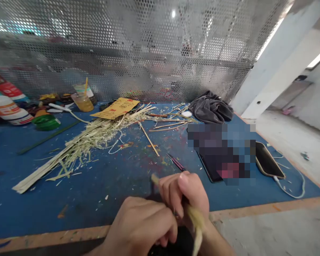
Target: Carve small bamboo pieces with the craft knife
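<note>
Both my hands are at the bottom centre, close together over the table's front edge. My right hand (185, 197) is closed round a pale bamboo strip (196, 220) that runs between its fingers and down past the wrist, blurred. My left hand (141, 227) is curled shut against it, gripping something dark that I cannot make out. A thin pink-handled tool (176, 162) lies on the blue mat (101, 177) just beyond my right hand.
A heap of split bamboo strips (80, 142) spreads across the mat's left. Behind it are a yellow card (117, 107), jars and bottles (81, 97), green tape (46, 122). At right are a grey cloth (210, 106), two phones (268, 160) and a white cable (293, 190). Perforated metal screen (138, 53) at the back.
</note>
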A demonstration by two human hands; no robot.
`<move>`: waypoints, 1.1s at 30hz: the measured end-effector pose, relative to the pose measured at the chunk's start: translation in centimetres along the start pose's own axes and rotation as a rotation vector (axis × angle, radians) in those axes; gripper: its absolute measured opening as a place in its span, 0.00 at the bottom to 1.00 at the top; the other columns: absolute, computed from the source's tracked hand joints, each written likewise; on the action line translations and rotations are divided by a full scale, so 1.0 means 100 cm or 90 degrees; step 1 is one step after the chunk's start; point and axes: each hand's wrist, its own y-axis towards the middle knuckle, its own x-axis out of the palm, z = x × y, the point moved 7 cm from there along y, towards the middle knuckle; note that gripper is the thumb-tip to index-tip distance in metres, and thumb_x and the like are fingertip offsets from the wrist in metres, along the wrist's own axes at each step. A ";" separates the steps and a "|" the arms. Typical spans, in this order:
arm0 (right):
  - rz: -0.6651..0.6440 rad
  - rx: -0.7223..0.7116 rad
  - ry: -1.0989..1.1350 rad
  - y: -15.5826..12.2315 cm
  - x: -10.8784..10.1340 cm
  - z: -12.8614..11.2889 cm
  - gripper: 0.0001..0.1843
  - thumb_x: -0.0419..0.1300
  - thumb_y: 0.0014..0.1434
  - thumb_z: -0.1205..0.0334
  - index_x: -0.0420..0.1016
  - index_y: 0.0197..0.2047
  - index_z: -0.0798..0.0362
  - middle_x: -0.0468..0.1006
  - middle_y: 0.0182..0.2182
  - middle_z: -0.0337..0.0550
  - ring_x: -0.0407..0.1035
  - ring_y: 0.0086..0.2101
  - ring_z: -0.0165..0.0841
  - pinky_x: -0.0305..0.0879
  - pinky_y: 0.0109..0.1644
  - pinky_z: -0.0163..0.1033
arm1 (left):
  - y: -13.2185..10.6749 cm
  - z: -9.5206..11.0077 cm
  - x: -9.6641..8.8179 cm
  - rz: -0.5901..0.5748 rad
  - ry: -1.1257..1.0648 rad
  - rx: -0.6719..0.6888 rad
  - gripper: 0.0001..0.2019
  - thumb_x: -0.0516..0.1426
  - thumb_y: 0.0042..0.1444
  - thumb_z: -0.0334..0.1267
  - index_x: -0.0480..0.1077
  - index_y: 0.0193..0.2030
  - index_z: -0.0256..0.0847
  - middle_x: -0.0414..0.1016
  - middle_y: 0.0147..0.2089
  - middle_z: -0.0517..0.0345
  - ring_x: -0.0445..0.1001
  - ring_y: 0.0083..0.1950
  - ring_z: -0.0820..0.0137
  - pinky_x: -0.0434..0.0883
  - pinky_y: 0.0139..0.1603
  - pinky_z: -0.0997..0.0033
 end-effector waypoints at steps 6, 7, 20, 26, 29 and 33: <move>0.029 -0.195 -0.432 0.005 0.012 -0.048 0.21 0.52 0.58 0.69 0.45 0.19 0.53 0.46 0.16 0.32 0.43 0.20 0.24 0.39 0.26 0.38 | 0.007 0.002 -0.009 0.099 0.129 0.020 0.28 0.47 0.60 0.60 0.66 0.22 0.39 0.68 0.18 0.60 0.66 0.19 0.75 0.57 0.20 0.73; 0.028 -0.205 -0.440 0.005 0.013 -0.052 0.20 0.52 0.57 0.70 0.45 0.19 0.53 0.46 0.16 0.32 0.43 0.20 0.24 0.39 0.26 0.38 | 0.008 0.004 -0.009 0.100 0.103 0.022 0.28 0.45 0.63 0.58 0.65 0.22 0.39 0.68 0.18 0.60 0.67 0.20 0.76 0.57 0.21 0.74; 0.114 0.057 0.108 0.005 0.007 0.002 0.29 0.55 0.56 0.49 0.49 0.11 0.50 0.50 0.08 0.33 0.47 0.13 0.25 0.50 0.19 0.35 | 0.001 -0.011 0.002 0.128 -0.177 -0.092 0.31 0.40 0.68 0.38 0.53 0.10 0.37 0.56 0.08 0.64 0.61 0.13 0.80 0.61 0.22 0.78; 0.094 -0.033 -0.179 -0.006 0.010 -0.010 0.35 0.51 0.46 0.23 0.57 0.22 0.50 0.59 0.17 0.35 0.52 0.18 0.27 0.53 0.20 0.35 | 0.004 -0.021 -0.013 0.202 -0.163 -0.170 0.28 0.45 0.65 0.40 0.49 0.12 0.39 0.51 0.10 0.65 0.52 0.12 0.80 0.52 0.14 0.77; 0.123 -0.096 -0.293 -0.012 0.009 -0.023 0.33 0.53 0.51 0.28 0.54 0.21 0.50 0.55 0.16 0.32 0.50 0.18 0.25 0.49 0.19 0.33 | 0.008 -0.010 -0.014 0.213 -0.112 -0.114 0.24 0.46 0.63 0.37 0.49 0.14 0.38 0.51 0.13 0.65 0.51 0.15 0.81 0.50 0.15 0.77; 0.097 -0.251 -0.482 -0.012 0.012 -0.049 0.22 0.47 0.66 0.49 0.65 0.26 0.53 0.65 0.19 0.38 0.60 0.22 0.28 0.58 0.25 0.35 | 0.007 0.002 -0.015 0.254 -0.051 -0.059 0.22 0.46 0.64 0.31 0.52 0.16 0.37 0.53 0.15 0.67 0.54 0.16 0.82 0.52 0.18 0.80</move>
